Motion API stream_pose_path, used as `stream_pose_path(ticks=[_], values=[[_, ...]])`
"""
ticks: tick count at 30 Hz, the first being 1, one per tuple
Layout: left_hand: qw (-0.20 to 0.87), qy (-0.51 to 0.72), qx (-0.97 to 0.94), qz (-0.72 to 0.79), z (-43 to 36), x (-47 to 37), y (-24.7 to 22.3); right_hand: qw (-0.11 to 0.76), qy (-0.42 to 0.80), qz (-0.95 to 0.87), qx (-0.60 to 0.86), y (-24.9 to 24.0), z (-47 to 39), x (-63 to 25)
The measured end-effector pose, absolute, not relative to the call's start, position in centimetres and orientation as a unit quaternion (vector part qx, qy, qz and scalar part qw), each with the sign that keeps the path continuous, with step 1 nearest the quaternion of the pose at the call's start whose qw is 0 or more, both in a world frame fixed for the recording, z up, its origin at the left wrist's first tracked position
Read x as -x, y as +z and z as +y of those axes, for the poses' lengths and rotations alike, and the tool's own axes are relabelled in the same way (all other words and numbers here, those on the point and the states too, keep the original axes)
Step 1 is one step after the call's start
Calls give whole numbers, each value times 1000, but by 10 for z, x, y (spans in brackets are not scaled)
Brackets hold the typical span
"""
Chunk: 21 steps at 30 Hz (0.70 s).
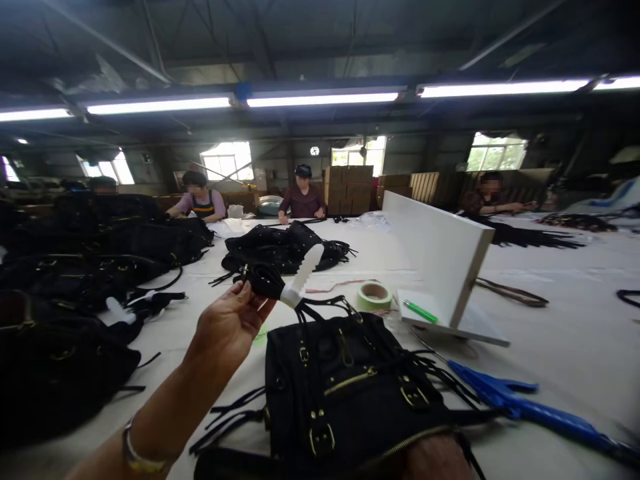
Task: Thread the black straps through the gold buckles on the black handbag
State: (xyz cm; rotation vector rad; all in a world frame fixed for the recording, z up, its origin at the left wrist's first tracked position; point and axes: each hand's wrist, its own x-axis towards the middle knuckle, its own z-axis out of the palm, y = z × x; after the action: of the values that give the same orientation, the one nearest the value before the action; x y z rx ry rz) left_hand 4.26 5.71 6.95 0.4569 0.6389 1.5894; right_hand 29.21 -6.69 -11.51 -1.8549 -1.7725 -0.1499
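Note:
My left hand [227, 327] pinches a coiled black strap [267, 280] in its fingertips. A white band with a scalloped tail [304, 275] is wrapped around the coil. Right below lies a black handbag [350, 393] with brass buckles, a brass zip and fringe cords, flat on the table. At the bottom edge, part of my right hand [437, 459] shows by the bag's zipped edge; its fingers are hidden by the bag and the frame edge.
A roll of pale green tape [374, 296] lies behind the bag. To its right stands a white board [440, 253] with a green pen [421, 311] at its foot. A blue tool [530, 403] lies at right, black bags [65, 347] pile up left. Co-workers [303, 193] sit across the table.

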Motion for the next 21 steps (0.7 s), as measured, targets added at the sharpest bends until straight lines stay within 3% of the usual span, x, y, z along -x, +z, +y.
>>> stream_pose_path(ticks=[5,11,14,18,21], values=[[642,679,-169,313,5,-47,43,257,34,-746,613,-98,-110,-302],[648,652,-124,374,-38,-63,18,461,430,-593,501,-65,-145,-287],[655,627,-127,403,-56,-72,1,501,577,-506,400,-57,-149,-273],[657,584,-241,411,-83,-63,-36,490,629,-469,380,-59,-155,-272],[532,576,-393,480,-100,-42,-61,469,659,-446,384,-67,-164,-284]])
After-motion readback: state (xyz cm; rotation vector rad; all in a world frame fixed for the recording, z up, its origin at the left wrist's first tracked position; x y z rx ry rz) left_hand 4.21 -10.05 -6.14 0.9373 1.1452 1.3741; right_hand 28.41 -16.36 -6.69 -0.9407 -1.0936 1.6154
